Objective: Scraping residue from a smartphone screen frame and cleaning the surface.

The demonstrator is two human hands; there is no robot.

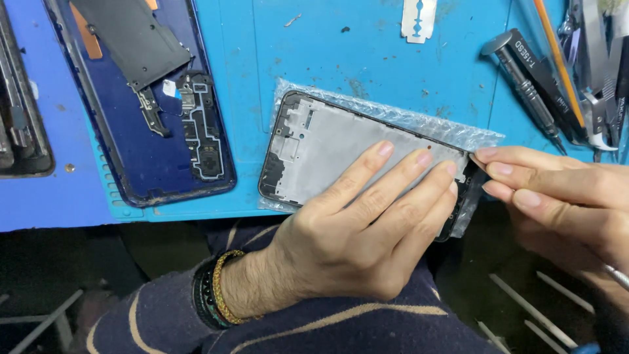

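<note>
Hands first: left hand [357, 229] lies flat, fingers spread and extended, palm down on the phone frame [327, 154], pinning it to the tabletop [367, 59]. Not closed round anything, just pressing. Beaded and woven bracelets [216, 295] at that wrist, striped dark sleeve [170, 321] below.

Right hand [557, 190] comes in from the right, fingertips drawn together in a pinch at the frame's right end, on or just at its edge; what sits between the tips is too small to tell. A thin metal tool tip [616, 275] shows low by that hand; whether it is gripped, cannot tell.

Frame itself: grey inner plate facing up, dark rim, lying near the tabletop's front edge on a sheet of bubble wrap [419, 121], right end overhanging slightly.

Progress, as judged: the frame looks bare, no board or parts seated in it, so stripping or prep seems largely done; work now sits at the right edge, and any fitting of parts looks yet to do.

Further back, left: blue phone back shell [151, 164], opened, with a black shield plate [131, 33] and small black board pieces [203, 131] inside. Another dark device [19, 131] at far left edge.

Far side: razor blade [418, 19] lying flat, well apart from the frame. Top right, black screwdriver [524, 78], an orange-handled tool [557, 59] and metal tweezers [603, 78] bunched together
</note>
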